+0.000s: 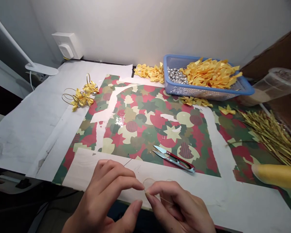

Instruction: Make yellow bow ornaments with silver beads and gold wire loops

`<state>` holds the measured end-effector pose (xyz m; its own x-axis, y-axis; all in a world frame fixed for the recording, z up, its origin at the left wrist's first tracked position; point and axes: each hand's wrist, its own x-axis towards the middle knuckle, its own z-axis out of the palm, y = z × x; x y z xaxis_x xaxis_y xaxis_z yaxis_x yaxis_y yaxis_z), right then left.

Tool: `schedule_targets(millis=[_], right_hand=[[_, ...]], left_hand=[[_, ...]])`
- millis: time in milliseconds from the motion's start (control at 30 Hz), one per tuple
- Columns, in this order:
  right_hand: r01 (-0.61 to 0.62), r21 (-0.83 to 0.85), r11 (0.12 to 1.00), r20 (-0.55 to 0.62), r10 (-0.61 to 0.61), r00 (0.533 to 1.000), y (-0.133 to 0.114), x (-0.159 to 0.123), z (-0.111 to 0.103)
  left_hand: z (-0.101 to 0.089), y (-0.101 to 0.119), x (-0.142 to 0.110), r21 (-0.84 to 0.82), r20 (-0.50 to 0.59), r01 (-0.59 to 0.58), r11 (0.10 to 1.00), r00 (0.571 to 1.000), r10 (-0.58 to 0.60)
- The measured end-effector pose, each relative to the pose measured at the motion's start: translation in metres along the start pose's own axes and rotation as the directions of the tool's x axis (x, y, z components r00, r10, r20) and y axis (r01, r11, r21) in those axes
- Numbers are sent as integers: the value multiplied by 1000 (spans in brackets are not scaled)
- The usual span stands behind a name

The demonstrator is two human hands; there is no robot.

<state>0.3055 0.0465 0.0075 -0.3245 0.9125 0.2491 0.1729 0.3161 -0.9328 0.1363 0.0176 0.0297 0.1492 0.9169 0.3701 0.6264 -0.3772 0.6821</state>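
Observation:
Near the table's front edge, my right hand [179,205] pinches a thin pale thread [165,199] between thumb and forefinger. The thread makes a small loop above the fingertips. My left hand [104,194] is open, its thumb and forefinger spread, with the forefinger's tip beside the thread at the right hand's pinch. Just beyond the hands, a pair of thread snips [177,160] with red-edged handles lies on the patterned paper. A thin dark sliver [128,161] sits past the left fingers; its kind is unclear.
A blue basket [208,93] at the back holds yellow ribbon bows [210,72] and silver bells [177,76]. More bows [150,72] lie beside it. Gold rings with bows [81,97] rest at left. At right are golden strips [274,139], a yellow cone-shaped spool [278,176] and a clear cup [274,84].

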Motion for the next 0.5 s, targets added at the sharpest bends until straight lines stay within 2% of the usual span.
schedule_targets(millis=[167, 500], right_hand=[[104, -115, 988, 39, -100, 994, -1, 2, -5], [146, -222, 964, -1, -150, 989, -1, 4, -8]], left_hand=[[1, -1, 3, 51, -19, -46, 998, 999, 47], [3, -2, 7, 63, -48, -79, 995, 995, 82]])
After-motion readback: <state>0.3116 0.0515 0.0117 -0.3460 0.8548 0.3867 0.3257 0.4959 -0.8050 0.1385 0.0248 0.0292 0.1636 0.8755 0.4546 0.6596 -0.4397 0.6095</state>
